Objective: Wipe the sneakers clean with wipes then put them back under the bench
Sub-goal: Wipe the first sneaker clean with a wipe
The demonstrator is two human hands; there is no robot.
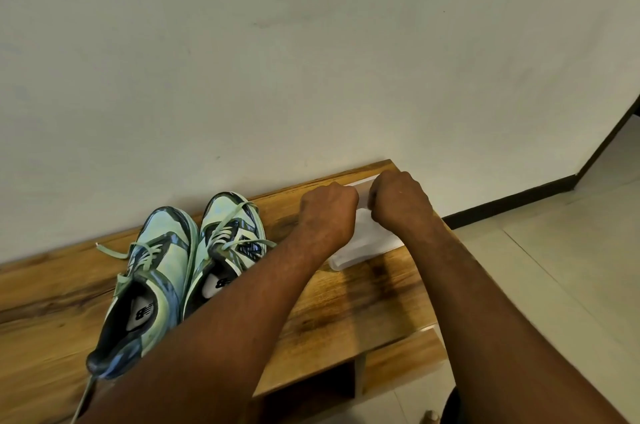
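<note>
Two pale green sneakers are sitting side by side on the wooden bench while you are curling your left hand and right hand onto the white wipes pack beside them.

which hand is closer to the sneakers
Left. The left hand is at the wipes pack, just right of the sneakers; the right hand is farther right.
</note>
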